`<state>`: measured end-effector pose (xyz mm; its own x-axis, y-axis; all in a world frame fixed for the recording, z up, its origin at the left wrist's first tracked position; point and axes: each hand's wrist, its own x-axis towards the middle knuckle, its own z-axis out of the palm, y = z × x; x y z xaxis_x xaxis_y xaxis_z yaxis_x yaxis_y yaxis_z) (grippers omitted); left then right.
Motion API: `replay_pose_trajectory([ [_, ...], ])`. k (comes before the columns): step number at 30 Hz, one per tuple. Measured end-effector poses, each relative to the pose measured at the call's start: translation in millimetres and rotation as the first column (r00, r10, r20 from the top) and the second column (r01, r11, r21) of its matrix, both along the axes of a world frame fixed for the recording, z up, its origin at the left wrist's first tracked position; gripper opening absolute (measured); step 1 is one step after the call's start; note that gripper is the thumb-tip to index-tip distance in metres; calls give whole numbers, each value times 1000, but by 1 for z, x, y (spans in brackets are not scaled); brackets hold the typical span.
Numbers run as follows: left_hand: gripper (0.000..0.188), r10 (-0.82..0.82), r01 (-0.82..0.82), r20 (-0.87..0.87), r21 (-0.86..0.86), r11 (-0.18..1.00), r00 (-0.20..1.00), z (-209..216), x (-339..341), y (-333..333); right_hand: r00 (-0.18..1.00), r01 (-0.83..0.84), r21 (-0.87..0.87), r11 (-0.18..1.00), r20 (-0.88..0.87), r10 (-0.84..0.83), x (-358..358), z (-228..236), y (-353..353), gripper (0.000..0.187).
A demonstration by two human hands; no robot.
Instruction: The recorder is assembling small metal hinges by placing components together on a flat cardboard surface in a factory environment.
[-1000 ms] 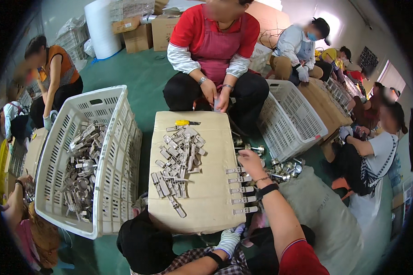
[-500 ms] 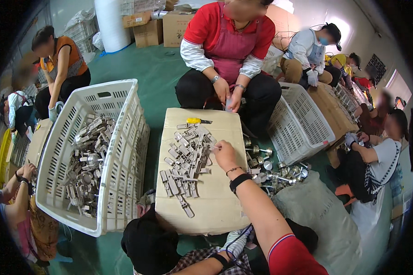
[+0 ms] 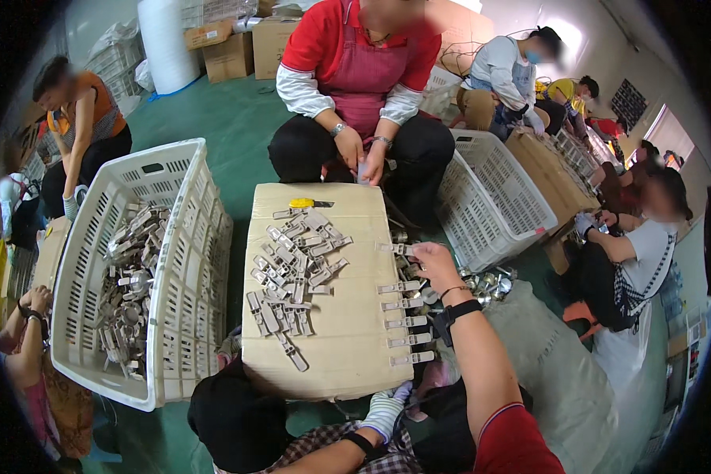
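Note:
My bare right hand [image 3: 437,265] reaches over the right edge of a flat cardboard surface [image 3: 355,316]. Its fingers pinch the end of a flat metal clip [image 3: 396,249] lying level there. Below that hand, several similar clips [image 3: 405,322] form a column along the same edge, their outer ends overhanging. A loose pile of clips [image 3: 296,257] covers the cardboard's left half. Low in the view, my left hand [image 3: 383,412], in a striped glove, rests by the cardboard's near edge. How its fingers are set cannot be made out.
A yellow utility knife [image 3: 308,203] lies at the far edge. White plastic crates stand left [image 3: 189,276], filled with metal parts, and right [image 3: 498,197]. Round metal parts [image 3: 490,284] and a grey sack [image 3: 545,355] lie right. A person in a red apron [image 3: 363,87] sits opposite.
My right hand has moved from the pile to the cardboard's right edge, with a clip in its fingers. The column of clips there now shows. The whole view has shifted slightly.

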<state>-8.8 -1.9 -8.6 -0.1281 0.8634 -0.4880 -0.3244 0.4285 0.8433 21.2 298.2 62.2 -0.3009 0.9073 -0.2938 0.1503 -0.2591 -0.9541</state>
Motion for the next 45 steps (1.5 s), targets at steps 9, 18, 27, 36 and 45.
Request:
replay_pose_trajectory([
  [9, 32, -34, 35, -26, 32, 999, 999, -3, 2, 1, 979, -180, -15, 984, 91, 181, 13, -37, 6, 18],
  [18, 31, -15, 15, 29, 12, 1000, 999, 7, -1, 1, 984, -147, -56, 988, 91, 151, 6, -32, 3, 21],
  [27, 32, -5, 5, 2, 12, 1000, 1000, -9, 1, -1, 984, -163, -64, 985, 60, 167, 6, -41, 6, 22],
  [36, 32, -21, 23, -38, 51, 998, 999, -1, 0, 1, 987, -156, -82, 984, 17, 158, 8, -44, 8, 22],
  [45, 30, 16, -16, 48, 9, 1000, 999, -5, 2, 1, 988, -139, -78, 987, 58, 143, 6, -42, 8, 21],
])
